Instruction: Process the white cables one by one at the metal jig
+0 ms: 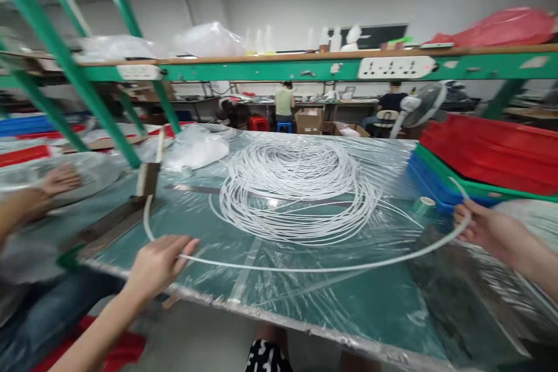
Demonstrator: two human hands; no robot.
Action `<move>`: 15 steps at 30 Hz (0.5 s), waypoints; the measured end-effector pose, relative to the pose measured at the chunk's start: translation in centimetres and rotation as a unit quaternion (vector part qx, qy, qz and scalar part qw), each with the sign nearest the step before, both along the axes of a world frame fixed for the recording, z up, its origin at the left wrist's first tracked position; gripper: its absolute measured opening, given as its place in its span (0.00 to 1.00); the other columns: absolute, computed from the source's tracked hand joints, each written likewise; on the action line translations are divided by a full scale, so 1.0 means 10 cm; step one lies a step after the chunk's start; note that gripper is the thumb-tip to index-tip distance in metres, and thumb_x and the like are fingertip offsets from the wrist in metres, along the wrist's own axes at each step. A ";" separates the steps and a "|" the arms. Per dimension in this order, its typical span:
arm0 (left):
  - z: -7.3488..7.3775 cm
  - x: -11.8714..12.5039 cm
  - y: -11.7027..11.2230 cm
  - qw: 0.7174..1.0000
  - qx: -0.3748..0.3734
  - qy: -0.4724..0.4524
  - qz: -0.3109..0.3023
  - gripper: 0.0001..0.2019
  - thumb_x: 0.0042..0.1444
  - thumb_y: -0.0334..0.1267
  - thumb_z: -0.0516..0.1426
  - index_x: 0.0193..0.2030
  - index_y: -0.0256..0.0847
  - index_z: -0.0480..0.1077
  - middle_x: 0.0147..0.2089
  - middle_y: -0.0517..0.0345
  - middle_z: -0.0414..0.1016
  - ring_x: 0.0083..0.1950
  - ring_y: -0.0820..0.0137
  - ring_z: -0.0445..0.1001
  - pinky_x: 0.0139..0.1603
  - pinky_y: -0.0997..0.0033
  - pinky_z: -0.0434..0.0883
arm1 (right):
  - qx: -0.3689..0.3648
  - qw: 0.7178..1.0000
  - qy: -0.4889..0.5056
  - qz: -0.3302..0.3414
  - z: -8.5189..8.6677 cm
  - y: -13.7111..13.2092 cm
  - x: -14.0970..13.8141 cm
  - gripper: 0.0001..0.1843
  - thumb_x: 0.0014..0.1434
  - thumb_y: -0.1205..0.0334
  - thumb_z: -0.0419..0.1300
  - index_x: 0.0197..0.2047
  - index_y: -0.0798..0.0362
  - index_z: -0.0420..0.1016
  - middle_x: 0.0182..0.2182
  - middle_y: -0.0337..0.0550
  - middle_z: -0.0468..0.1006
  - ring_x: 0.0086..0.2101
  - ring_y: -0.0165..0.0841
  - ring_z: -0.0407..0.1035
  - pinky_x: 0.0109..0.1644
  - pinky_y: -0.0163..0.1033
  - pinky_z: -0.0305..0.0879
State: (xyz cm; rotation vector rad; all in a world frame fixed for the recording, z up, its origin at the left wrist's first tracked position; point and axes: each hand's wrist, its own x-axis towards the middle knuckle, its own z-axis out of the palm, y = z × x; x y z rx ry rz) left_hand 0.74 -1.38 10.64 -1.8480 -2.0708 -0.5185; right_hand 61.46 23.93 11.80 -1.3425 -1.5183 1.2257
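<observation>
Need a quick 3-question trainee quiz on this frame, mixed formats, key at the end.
1. True or false: the left hand and the right hand grip the same stretch of white tube.
2. Where does the coil lie? A) on the plastic-covered table, beyond the hands; B) on the floor; C) on the upper shelf.
3. Fill in: the topmost tray in the stack at right is coloured ____.

Key: 1 true; 2 A; 3 red.
</observation>
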 end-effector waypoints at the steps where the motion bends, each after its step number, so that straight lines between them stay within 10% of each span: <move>1: 0.00 -0.08 0.11 0.999 0.032 0.014 -0.007 0.23 0.64 0.54 0.46 0.29 0.42 0.71 0.26 0.63 0.72 0.31 0.73 0.69 0.38 0.76 0.59 | -0.029 0.999 0.033 -0.009 0.04 0.04 -0.08 0.28 0.59 0.33 0.50 0.23 0.48 0.53 0.20 0.33 0.50 0.18 0.26 0.52 0.28 0.46 0.56; 8: -0.06 -0.15 1.27 0.996 0.010 0.050 -0.078 0.23 0.66 0.54 0.44 0.31 0.42 0.70 0.32 0.65 0.77 0.39 0.70 0.72 0.46 0.73 0.63 | -0.149 0.984 0.018 -0.098 0.11 0.81 -0.67 0.17 0.71 0.54 0.43 0.32 0.51 0.60 0.17 0.29 0.54 0.15 0.25 0.49 0.24 0.34 0.59; 15: -0.51 -0.01 2.04 0.985 -0.129 0.033 -0.107 0.23 0.63 0.50 0.43 0.31 0.42 0.75 0.38 0.48 0.81 0.43 0.55 0.77 0.42 0.62 0.69 | -0.124 0.976 -0.164 -0.072 -0.01 1.21 -0.84 0.20 0.69 0.49 0.51 0.55 0.56 0.66 0.33 0.46 0.79 0.21 0.30 0.69 0.25 0.33 0.65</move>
